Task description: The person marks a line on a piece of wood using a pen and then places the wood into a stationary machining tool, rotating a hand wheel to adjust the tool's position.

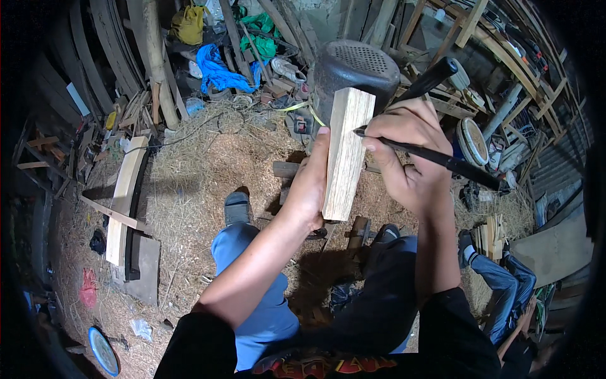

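My left hand grips a pale, squared wooden block from its left side, the thumb lying along its edge. The block is tilted up, its long grained face toward me. My right hand is closed on a slim black pen-like tool, its pointed tip at the block's upper face. Behind my right hand juts a thick black rod with a rounded end; I cannot tell whether it joins the pen-like tool. Most of the left fingers are hidden behind the block.
A dark drum with a perforated top stands just beyond the block. At left, a curved plank rests over straw and shavings. A white bucket stands at right among stacked timber. Another person's jeans-clad legs show at lower right.
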The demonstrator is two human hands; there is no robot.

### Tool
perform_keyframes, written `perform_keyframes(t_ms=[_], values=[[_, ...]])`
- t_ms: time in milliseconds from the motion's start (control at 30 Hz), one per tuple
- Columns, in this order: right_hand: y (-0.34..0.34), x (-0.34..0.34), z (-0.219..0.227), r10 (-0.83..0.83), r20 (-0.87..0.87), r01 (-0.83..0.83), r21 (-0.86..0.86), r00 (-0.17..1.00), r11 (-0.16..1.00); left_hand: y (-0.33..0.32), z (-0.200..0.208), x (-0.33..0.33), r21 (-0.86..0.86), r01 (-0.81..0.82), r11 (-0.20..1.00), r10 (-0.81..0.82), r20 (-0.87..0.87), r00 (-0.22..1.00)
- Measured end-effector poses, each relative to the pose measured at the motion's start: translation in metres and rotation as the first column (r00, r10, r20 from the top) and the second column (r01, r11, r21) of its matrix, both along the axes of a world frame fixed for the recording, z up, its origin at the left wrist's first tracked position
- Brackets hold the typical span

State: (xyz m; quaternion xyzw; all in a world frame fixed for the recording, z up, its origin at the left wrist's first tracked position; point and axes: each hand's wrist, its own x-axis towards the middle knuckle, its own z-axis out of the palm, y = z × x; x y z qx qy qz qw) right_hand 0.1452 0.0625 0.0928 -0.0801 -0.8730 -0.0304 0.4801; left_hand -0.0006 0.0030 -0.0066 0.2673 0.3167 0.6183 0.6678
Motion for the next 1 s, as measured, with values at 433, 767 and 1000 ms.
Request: perform_keyframes(t_ms=[433, 767, 1000], values=[[-0.004, -0.008, 0.007, -0.051, 0.034, 0.049, 0.054, 0.998, 0.997, 0.007, -0.011, -0.003, -0.036, -0.019, 0.999, 0.020, 0.034, 0.999], [-0.018, -0.009, -0.002, -0.081, 0.021, 0.080, 0.039, 0.997, 0.996, 0.009, -0.011, -0.001, 0.045, -0.048, 0.998, 0.045, 0.063, 0.997], [-0.003, -0.016, 0.003, -0.102, -0.075, 0.106, 0.045, 0.992, 0.993, 0.001, 0.000, -0.003, -0.013, -0.048, 0.999, 0.048, 0.006, 0.999]])
